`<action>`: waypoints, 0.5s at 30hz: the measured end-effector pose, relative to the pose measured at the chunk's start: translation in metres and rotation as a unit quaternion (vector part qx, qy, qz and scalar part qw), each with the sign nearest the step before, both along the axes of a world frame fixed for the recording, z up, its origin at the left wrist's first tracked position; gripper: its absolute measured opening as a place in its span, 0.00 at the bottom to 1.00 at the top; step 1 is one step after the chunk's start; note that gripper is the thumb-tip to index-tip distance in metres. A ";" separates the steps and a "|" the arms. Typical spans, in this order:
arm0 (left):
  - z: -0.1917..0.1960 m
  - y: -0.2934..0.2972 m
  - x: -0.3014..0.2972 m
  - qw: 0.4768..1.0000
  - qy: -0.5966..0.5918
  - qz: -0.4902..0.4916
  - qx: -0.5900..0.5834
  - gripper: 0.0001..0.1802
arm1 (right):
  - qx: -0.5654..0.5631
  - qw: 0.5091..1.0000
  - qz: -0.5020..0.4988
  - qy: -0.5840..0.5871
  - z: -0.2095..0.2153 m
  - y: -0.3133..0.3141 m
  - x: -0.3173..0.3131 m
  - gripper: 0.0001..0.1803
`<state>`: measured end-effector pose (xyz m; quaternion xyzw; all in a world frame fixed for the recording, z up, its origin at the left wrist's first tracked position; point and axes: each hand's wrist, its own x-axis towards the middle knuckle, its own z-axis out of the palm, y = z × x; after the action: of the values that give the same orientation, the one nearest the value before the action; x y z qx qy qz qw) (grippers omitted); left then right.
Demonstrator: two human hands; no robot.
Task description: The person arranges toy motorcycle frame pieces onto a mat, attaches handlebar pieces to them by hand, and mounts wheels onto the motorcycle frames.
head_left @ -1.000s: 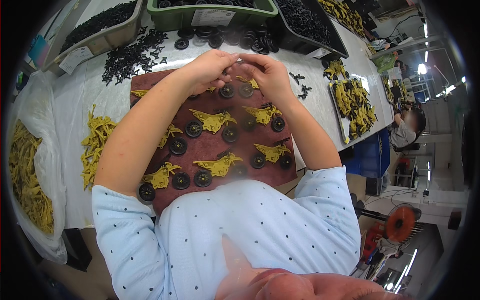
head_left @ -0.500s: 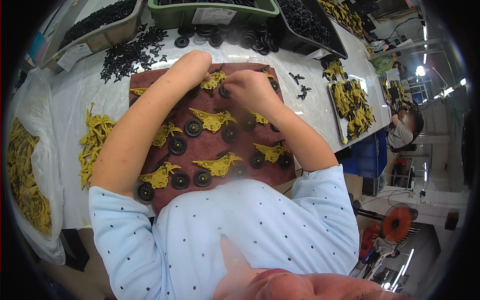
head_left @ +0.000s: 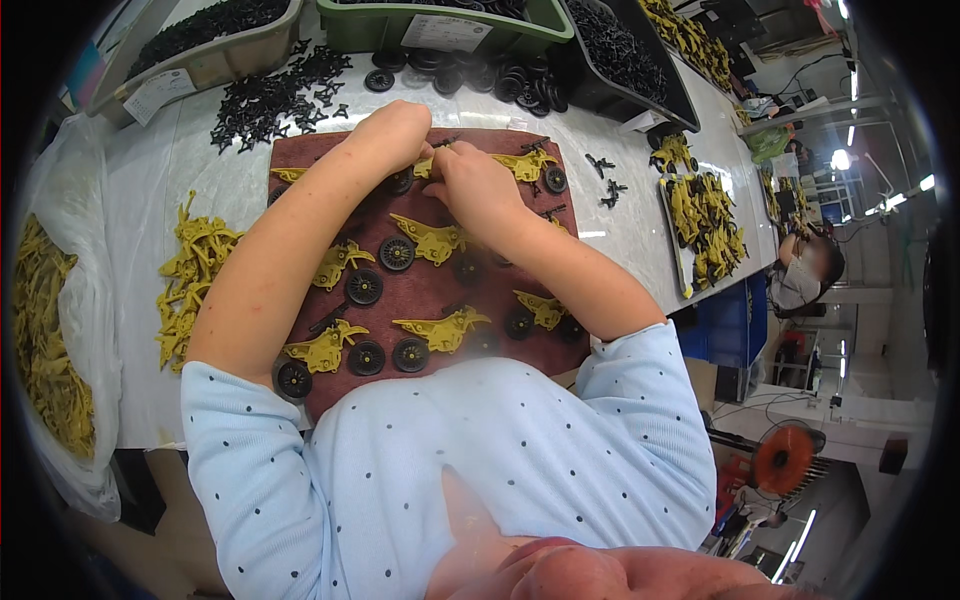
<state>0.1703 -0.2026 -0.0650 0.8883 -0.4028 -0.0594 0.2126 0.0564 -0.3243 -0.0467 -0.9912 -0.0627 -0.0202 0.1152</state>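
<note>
At the far part of the brown cloth [head_left: 400, 290], my left hand [head_left: 402, 128] is closed on a yellow toy motorcycle body [head_left: 424, 167]. My right hand [head_left: 472, 182] is closed against its other side, with fingertips bent inward beside a small black part; what exactly they pinch is hidden. Below my left wrist lies a black wheel [head_left: 398, 182]. More yellow toy motorcycle bodies rest in rows on the cloth, with black spoked wheels beside them, such as the middle body [head_left: 428, 240] and its wheel [head_left: 397, 253]. A further yellow body [head_left: 527, 163] lies right of my right hand.
Black small parts [head_left: 275, 95] and loose wheels [head_left: 510, 85] lie beyond the cloth. Behind them stand a grey bin [head_left: 215, 72], a green bin [head_left: 350, 35] and a black bin [head_left: 640, 110]. Yellow parts [head_left: 195, 265] are heaped at left; a tray of yellow pieces [head_left: 685, 265] sits at right.
My right hand has moved slightly left, closer to my left hand, over the same yellow body. The yellow body to its right now shows more. The whole view has shifted slightly.
</note>
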 end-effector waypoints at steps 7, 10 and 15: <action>0.007 0.001 -0.001 0.999 0.046 0.021 -0.003 0.12 | 0.047 0.998 0.042 0.005 0.011 -0.016 0.001 0.09; -0.002 0.004 -0.001 0.998 0.045 0.041 -0.031 0.12 | 0.126 0.992 -0.027 0.014 0.030 -0.008 -0.003 0.08; 0.000 0.004 -0.004 0.998 0.037 0.037 -0.031 0.11 | 0.228 0.974 -0.005 -0.010 0.026 -0.027 -0.002 0.13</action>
<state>0.1664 -0.1991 -0.0653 0.8925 -0.3637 -0.0714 0.2569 0.0548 -0.3513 -0.0206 -0.9387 -0.0528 -0.0445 0.3377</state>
